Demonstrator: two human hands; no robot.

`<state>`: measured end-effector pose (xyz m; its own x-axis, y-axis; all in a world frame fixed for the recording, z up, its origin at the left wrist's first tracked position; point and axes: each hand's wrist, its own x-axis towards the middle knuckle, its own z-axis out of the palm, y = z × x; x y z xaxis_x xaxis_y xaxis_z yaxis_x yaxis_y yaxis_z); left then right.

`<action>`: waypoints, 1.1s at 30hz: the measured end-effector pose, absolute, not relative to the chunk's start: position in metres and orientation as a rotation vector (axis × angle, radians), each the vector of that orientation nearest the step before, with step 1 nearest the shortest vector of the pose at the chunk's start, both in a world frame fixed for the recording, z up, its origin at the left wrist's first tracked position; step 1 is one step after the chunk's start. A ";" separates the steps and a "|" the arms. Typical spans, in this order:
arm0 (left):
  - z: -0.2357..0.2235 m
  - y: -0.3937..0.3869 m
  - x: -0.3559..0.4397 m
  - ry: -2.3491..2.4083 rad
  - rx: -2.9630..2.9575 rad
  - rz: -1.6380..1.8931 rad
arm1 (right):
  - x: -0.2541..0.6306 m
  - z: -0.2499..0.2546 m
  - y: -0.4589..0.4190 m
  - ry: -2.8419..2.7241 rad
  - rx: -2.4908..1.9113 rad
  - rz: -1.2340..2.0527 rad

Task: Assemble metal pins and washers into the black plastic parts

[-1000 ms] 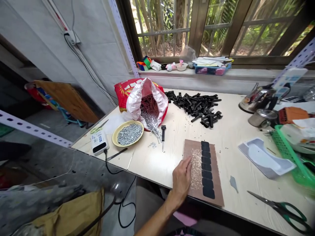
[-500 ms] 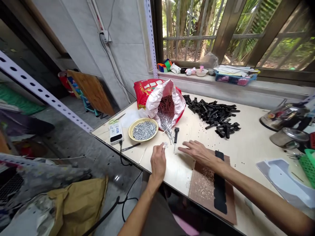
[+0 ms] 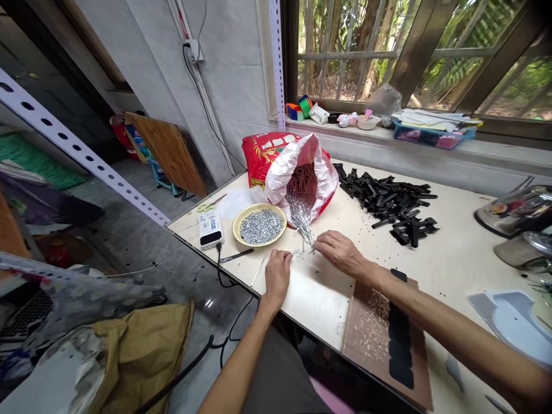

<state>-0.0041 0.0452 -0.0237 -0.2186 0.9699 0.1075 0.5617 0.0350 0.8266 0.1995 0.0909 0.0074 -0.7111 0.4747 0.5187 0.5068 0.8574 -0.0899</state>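
Two bare hands work close together over a pale table (image 3: 321, 305), seen from above. Take the gap between them as the centre of a clock, with 12 pointing away from the person.

The left hand (image 3: 278, 276) rests at 8 o'clock, fingers curled and drawn together at the tips; whether they pinch anything cannot be told. Just beyond those tips, at the centre, lies a loose scatter of small rings (image 3: 298, 253).

The right hand (image 3: 340, 250) comes in from 3 o'clock, fingers stretched and close together, their tips beside the thin metal rods (image 3: 303, 221) at 12. Its thumb and anything under it are hidden, so its grip cannot be told.

The rods spill from a red bag (image 3: 267, 149) lying on its side — its mouth faces the hands, probably so the rods can be reached easily. A bowl (image 3: 238, 238) of shiny bits (image 3: 263, 227) sits at 10, its low rim likely keeping them from scattering.

Black parts (image 3: 383, 198) are heaped at 2. Between 4 and 5, a brown board (image 3: 420, 368) carries pale grains (image 3: 366, 330) beside a row of black pads (image 3: 401, 376) — perhaps spread flat to keep them separate.
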 end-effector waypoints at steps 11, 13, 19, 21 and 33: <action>0.023 0.013 0.042 0.789 0.326 1.160 | 0.208 0.053 0.008 -2.221 -1.160 0.211; 0.025 0.010 0.048 0.784 0.329 1.170 | 0.213 0.054 0.003 -2.233 -1.191 0.140; 0.034 0.004 0.059 0.839 0.418 1.199 | 0.221 0.060 -0.010 -2.251 -1.290 -0.124; 0.035 0.002 0.062 0.865 0.494 1.220 | 0.222 0.061 -0.013 -2.229 -1.308 -0.189; 0.031 0.000 0.072 0.927 0.649 1.217 | 0.219 0.047 -0.026 -2.087 -1.403 -0.360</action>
